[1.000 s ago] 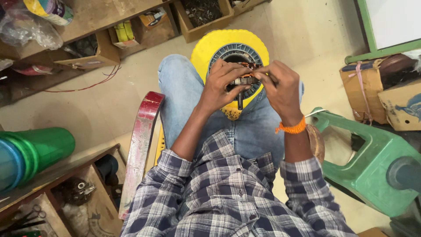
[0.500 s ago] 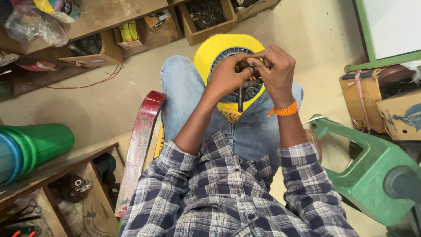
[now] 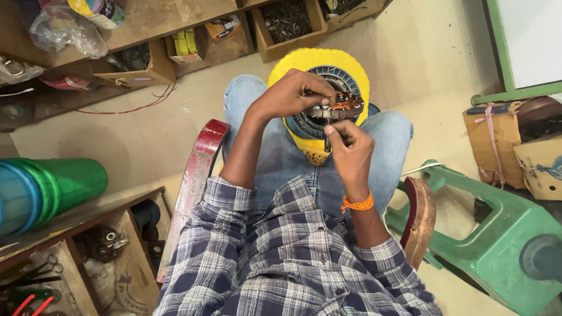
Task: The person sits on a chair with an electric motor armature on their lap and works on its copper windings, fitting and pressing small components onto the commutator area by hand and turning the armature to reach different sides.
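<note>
Head view: left hand (image 3: 287, 96) grip closed on a small copper-wound motor part (image 3: 336, 107), held over the yellow fan housing (image 3: 319, 64) on the lap. Right hand (image 3: 350, 149) pinches a thin dark tool (image 3: 328, 142) just below it. Fitting step likely; steady alignment needed.

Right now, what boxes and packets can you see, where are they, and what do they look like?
Brown box: right, on the floor; squarish cardboard tied with pinkish string.
Printed box: far right, beside the brown box; tan cardboard with a blue picture.
Yellow packet: top, in a wooden compartment; small, yellow and green.
Orange packet: next compartment to the right; small, orange and white.
Plastic bag: top left shelf; clear, crumpled.
</note>
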A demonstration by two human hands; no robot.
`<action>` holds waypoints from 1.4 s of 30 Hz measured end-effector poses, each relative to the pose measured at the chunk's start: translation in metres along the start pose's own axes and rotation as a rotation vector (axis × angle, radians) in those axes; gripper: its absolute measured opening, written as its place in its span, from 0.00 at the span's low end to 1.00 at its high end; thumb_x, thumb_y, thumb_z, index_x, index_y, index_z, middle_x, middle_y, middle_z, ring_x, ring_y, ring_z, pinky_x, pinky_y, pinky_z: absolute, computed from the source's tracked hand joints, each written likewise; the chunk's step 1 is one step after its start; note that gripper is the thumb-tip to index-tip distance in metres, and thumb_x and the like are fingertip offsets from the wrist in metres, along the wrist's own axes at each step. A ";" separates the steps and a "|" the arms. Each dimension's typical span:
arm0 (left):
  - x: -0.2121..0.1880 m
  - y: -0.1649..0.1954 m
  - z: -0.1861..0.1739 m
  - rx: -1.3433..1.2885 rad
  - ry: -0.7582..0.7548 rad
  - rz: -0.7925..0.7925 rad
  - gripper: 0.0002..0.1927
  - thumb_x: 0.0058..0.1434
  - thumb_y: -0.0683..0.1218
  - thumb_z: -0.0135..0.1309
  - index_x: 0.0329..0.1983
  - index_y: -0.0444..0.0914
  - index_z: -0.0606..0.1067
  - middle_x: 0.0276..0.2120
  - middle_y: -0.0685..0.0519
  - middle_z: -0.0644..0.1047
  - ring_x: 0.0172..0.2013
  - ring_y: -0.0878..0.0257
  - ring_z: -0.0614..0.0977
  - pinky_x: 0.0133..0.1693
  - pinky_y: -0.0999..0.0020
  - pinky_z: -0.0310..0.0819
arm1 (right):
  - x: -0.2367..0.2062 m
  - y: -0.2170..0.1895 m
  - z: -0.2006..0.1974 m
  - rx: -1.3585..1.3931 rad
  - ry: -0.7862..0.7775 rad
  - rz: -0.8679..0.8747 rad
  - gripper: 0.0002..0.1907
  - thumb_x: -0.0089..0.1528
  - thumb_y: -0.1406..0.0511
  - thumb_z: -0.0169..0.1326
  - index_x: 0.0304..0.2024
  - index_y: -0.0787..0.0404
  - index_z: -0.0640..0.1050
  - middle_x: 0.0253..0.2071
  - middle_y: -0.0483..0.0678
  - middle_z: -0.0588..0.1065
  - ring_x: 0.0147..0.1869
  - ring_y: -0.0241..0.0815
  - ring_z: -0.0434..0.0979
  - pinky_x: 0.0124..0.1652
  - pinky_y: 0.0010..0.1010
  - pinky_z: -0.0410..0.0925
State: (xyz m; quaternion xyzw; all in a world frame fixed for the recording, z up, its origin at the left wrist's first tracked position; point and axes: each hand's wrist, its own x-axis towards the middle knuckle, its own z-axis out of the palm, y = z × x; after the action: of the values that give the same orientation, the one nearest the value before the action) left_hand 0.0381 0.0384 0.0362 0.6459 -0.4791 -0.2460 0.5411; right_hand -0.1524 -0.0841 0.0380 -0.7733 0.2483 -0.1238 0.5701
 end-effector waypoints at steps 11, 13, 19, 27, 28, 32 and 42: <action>-0.020 0.030 0.035 0.315 0.187 -0.012 0.22 0.56 0.54 0.68 0.47 0.38 0.76 0.45 0.48 0.77 0.50 0.48 0.79 0.50 0.56 0.74 | -0.012 0.054 -0.024 0.117 -0.078 0.012 0.06 0.67 0.69 0.58 0.41 0.67 0.82 0.33 0.41 0.76 0.35 0.27 0.69 0.34 0.23 0.61; -0.024 0.030 0.044 0.280 0.275 0.011 0.23 0.57 0.53 0.68 0.49 0.38 0.75 0.46 0.49 0.77 0.50 0.49 0.80 0.50 0.57 0.75 | -0.004 0.037 -0.039 -0.042 -0.090 -0.181 0.04 0.65 0.70 0.59 0.41 0.67 0.82 0.35 0.44 0.77 0.37 0.30 0.73 0.37 0.26 0.66; -0.027 0.020 0.062 0.338 0.455 0.190 0.23 0.58 0.50 0.69 0.51 0.36 0.74 0.49 0.47 0.76 0.51 0.48 0.78 0.54 0.56 0.73 | 0.035 -0.023 -0.061 -0.377 -0.049 -0.434 0.02 0.63 0.73 0.62 0.38 0.66 0.81 0.29 0.50 0.69 0.30 0.39 0.69 0.32 0.33 0.61; -0.024 0.027 0.066 0.300 0.527 0.118 0.19 0.58 0.49 0.67 0.47 0.35 0.76 0.45 0.47 0.78 0.49 0.50 0.78 0.52 0.57 0.73 | 0.077 -0.038 -0.042 -0.326 -0.167 -0.586 0.03 0.63 0.74 0.63 0.39 0.66 0.81 0.30 0.48 0.71 0.31 0.39 0.71 0.32 0.32 0.64; -0.021 0.029 0.067 0.236 0.542 0.039 0.16 0.59 0.49 0.67 0.44 0.35 0.77 0.42 0.47 0.79 0.47 0.52 0.79 0.50 0.58 0.74 | 0.081 -0.036 -0.041 -0.309 -0.173 -0.599 0.03 0.64 0.74 0.63 0.39 0.65 0.81 0.31 0.48 0.72 0.32 0.38 0.72 0.32 0.31 0.65; 0.002 0.028 0.071 0.168 0.500 -0.350 0.08 0.60 0.46 0.62 0.39 0.38 0.81 0.33 0.51 0.82 0.40 0.56 0.79 0.44 0.62 0.74 | 0.092 -0.030 -0.040 -0.365 -0.103 -0.586 0.06 0.61 0.71 0.68 0.37 0.66 0.82 0.28 0.49 0.71 0.28 0.40 0.67 0.30 0.31 0.61; -0.003 -0.015 0.019 -0.218 0.128 -0.037 0.08 0.60 0.40 0.62 0.43 0.35 0.82 0.39 0.49 0.83 0.41 0.62 0.84 0.44 0.68 0.77 | 0.026 -0.042 -0.022 -0.278 0.022 -0.386 0.05 0.66 0.68 0.62 0.39 0.67 0.81 0.29 0.47 0.76 0.30 0.29 0.72 0.31 0.26 0.65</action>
State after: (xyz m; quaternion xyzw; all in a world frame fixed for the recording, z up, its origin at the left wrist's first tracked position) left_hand 0.0262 0.0310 0.0159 0.6064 -0.4020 -0.2649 0.6329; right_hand -0.1307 -0.1061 0.0828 -0.8760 0.1167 -0.2036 0.4213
